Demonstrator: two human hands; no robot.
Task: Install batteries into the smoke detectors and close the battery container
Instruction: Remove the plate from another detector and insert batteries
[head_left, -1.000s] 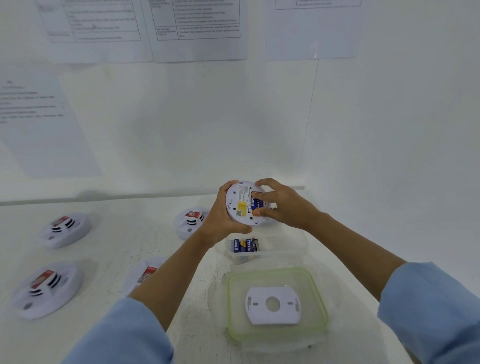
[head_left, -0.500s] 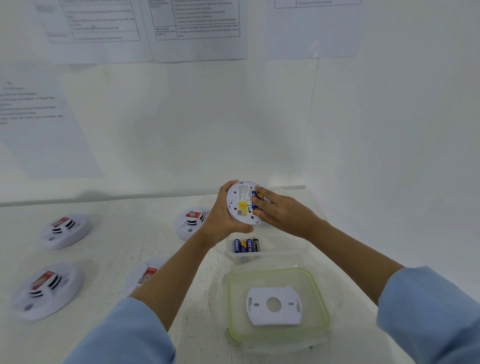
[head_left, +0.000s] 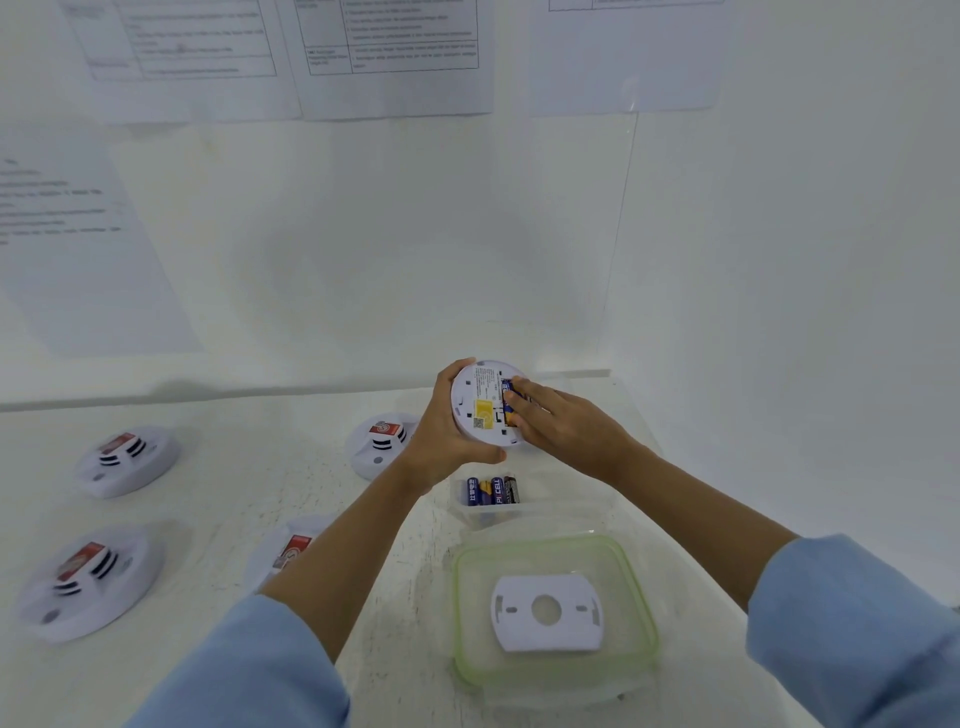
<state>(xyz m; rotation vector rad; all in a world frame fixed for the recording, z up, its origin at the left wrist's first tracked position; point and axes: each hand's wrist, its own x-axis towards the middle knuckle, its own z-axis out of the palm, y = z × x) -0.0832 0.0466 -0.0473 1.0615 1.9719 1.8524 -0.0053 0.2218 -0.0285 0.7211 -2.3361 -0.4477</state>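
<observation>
2 hands worked: my left hand (head_left: 441, 441) gripped the light, rigid detector (head_left: 480, 405) by its rim; right fingertips (head_left: 514, 397) pressed the slippery battery (head_left: 506, 388) home.

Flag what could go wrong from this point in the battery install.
The smoke detector is held in the air by the left hand alone while the right hand presses a battery in, so it could slip or the battery could seat crooked. The open battery container sits right under both forearms and could get knocked.
</observation>
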